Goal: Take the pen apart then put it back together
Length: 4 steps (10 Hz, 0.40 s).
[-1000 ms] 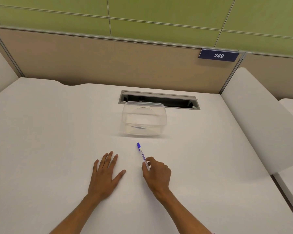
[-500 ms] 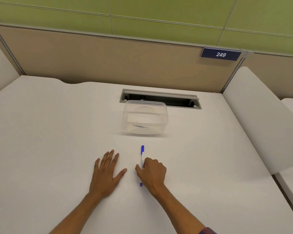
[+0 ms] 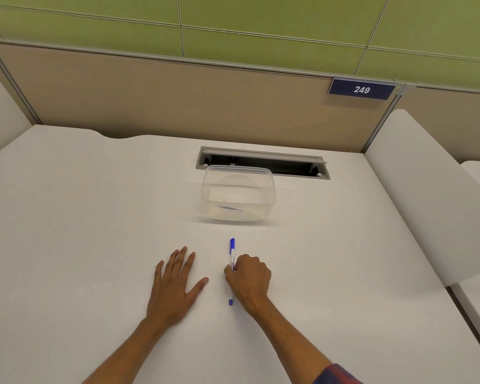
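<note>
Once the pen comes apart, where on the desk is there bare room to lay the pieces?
Bare desk lies left of the flat left hand, and also right of the right hand up to the side panel. It is tighter between the pen and the clear container.

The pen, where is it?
In the head view, the pen lies on the table, gripped by the right hand, just right of the flat left hand, near side of the clear box.

A clear plastic container (image 3: 238, 195) is sitting on the white desk (image 3: 67, 231), just in front of a cable slot (image 3: 263, 162); possibly something small is lying inside. A "249" nameplate (image 3: 361, 89) is hanging on the beige partition (image 3: 150, 98).
</note>
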Motion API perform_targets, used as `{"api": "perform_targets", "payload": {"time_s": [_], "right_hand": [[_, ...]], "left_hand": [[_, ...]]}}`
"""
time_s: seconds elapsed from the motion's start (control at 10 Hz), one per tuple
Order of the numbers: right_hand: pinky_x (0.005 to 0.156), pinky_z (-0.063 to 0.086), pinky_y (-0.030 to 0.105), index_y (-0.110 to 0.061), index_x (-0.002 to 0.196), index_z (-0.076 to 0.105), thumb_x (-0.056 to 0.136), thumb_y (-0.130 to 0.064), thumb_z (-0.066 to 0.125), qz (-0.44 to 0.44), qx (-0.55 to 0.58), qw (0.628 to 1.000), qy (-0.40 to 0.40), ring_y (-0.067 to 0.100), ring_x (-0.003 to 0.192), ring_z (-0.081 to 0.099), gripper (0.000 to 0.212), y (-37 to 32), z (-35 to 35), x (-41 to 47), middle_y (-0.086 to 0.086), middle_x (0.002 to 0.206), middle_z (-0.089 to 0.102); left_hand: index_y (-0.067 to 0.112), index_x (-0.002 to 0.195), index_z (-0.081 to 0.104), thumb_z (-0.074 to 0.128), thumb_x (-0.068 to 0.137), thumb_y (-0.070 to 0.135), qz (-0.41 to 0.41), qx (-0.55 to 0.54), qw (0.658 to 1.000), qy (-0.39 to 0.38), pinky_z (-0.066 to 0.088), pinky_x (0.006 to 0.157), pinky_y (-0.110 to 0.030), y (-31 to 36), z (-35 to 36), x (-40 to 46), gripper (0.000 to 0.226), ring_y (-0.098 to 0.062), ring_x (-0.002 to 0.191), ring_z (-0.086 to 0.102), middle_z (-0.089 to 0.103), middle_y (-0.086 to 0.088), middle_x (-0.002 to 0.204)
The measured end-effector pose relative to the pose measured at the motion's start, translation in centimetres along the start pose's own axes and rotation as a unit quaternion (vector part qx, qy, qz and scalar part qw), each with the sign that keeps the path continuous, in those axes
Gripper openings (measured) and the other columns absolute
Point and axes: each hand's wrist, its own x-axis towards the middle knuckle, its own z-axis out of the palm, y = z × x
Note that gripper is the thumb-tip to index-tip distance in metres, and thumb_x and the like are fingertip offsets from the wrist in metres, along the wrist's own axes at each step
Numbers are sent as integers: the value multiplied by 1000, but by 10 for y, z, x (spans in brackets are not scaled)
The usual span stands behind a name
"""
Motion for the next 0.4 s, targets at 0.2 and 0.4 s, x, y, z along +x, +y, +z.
{"api": "perform_targets", "payload": {"time_s": [0.2, 0.4], "right_hand": [[58, 33, 30, -21, 57, 33, 89, -50, 47, 14, 34, 999, 24, 20, 61, 47, 46, 0, -1, -3, -1, 65, 50], [68, 45, 31, -16, 88, 59, 90, -51, 48, 6, 50, 997, 57, 21, 75, 63, 38, 8, -12, -2, -2, 84, 68]], "left_hand": [[23, 148, 36, 14, 91, 73, -7, 7, 1000, -9, 5, 115, -38, 1, -1, 0, 79, -15, 145, 23, 31, -1, 158], [23, 148, 37, 13, 89, 75, -5, -18, 1000, -4, 5, 116, -38, -1, 6, -1, 82, -16, 145, 22, 31, -1, 158]]}}
